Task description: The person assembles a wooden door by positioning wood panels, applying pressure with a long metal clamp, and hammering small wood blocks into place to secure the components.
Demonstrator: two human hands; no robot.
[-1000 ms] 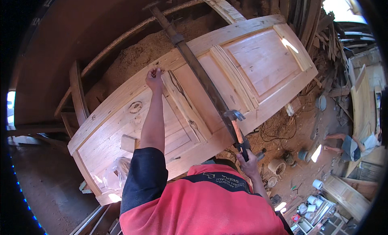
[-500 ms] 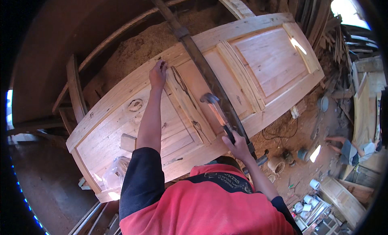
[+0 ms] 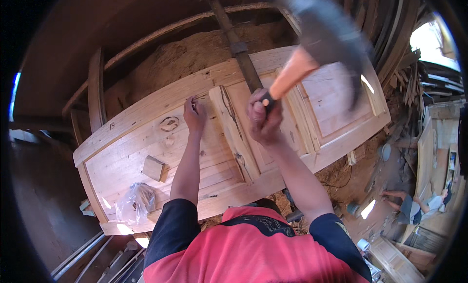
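My right hand [image 3: 265, 118] grips a claw hammer [image 3: 296, 71] by its dark grip, raised above a panelled wooden door [image 3: 195, 156]. The hammer's head is smeared by motion, big and near in the view. My left hand [image 3: 196, 116] is closed over the door's left panel, close to the far rail and left of an upright wooden strip [image 3: 234, 132]. Its fingertips are pinched together; whatever small thing they hold is too small to make out. A long metal bar clamp [image 3: 242, 64] lies across the door, partly hidden behind my right hand.
A wood block [image 3: 153, 168] and a clear plastic bag [image 3: 136, 205] lie on the door's left part. Wooden frame pieces [image 3: 96, 90] and sawdust lie beyond. Stacked planks [image 3: 390, 34] stand at the far right. Another person [image 3: 417, 207] is at the right.
My right hand has swung the hammer up from low over the door's middle, nearer the view. The left hand has shifted back from the far rail onto the panel. The view has shifted slightly.
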